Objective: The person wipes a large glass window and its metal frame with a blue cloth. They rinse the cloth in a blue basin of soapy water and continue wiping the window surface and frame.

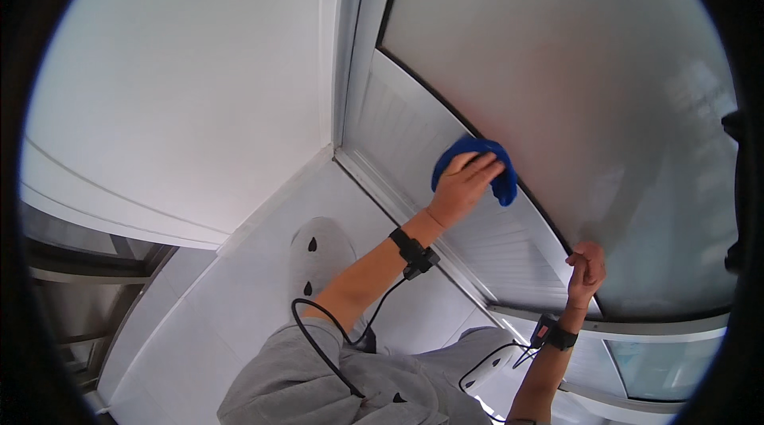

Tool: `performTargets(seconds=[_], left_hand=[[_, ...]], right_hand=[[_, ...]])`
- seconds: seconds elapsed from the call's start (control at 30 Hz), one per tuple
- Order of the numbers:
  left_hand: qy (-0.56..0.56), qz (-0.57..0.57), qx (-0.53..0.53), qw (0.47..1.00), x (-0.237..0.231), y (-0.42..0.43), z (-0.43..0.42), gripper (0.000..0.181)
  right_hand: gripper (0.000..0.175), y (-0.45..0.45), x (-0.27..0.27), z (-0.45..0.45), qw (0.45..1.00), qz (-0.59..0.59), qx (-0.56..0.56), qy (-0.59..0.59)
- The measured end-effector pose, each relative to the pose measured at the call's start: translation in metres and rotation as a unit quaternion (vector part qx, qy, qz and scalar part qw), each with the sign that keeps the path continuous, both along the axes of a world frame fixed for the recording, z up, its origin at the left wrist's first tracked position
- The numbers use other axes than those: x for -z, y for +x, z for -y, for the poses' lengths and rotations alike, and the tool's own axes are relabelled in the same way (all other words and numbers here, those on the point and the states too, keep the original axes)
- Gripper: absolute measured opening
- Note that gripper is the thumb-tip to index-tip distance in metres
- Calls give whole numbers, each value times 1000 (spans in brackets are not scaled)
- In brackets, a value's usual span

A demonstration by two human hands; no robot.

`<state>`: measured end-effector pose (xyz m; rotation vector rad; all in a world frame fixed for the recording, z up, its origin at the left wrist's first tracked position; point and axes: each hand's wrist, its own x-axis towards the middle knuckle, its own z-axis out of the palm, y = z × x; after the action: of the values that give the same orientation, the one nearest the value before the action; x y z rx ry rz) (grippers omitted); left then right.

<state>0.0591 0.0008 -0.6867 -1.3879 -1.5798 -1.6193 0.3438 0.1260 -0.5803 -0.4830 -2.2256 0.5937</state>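
Observation:
My left hand (pixel 465 186) presses a folded blue cloth (pixel 506 186) against the lower part of a door, where a white metal panel (pixel 412 108) meets the dark edge of a frosted glass pane (pixel 555 96). The cloth shows around the fingers, which lie spread over it. To the right and lower in the picture, my right hand (pixel 588 270) is at the pane's lower edge, its fingers curled loosely, with nothing visible in them. Each wrist wears a black strap with a small device and a cable.
A plain white panel (pixel 179 79) stands at the left, meeting the door frame (pixel 352 55) in a corner. Pale floor tiles (pixel 239 305) lie below, with the door's metal track (pixel 382 192) along them. Another framed glass panel (pixel 662 368) is at the lower right.

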Motion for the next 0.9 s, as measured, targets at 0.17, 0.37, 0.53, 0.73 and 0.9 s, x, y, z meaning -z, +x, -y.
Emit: performTargets(seconds=[0.17,0.37,0.53,0.73,0.9], left_hand=[[41,272,-178,945,23,-61,-24,63],[62,277,-145,948,52,-147,-13,73],[121,232,-153,953,64,-174,-6,59],[112,246,-246,931,128,-179,-13,50],[75,337,-288,893,214,-198,-10,42]], right_hand=[[20,-3,-3,-2,995,53,7,87],[18,-1,15,-14,986,54,-8,156],[19,7,20,-20,975,98,-23,196],[17,30,20,-18,975,132,25,175],[21,41,22,-20,973,148,28,175]])
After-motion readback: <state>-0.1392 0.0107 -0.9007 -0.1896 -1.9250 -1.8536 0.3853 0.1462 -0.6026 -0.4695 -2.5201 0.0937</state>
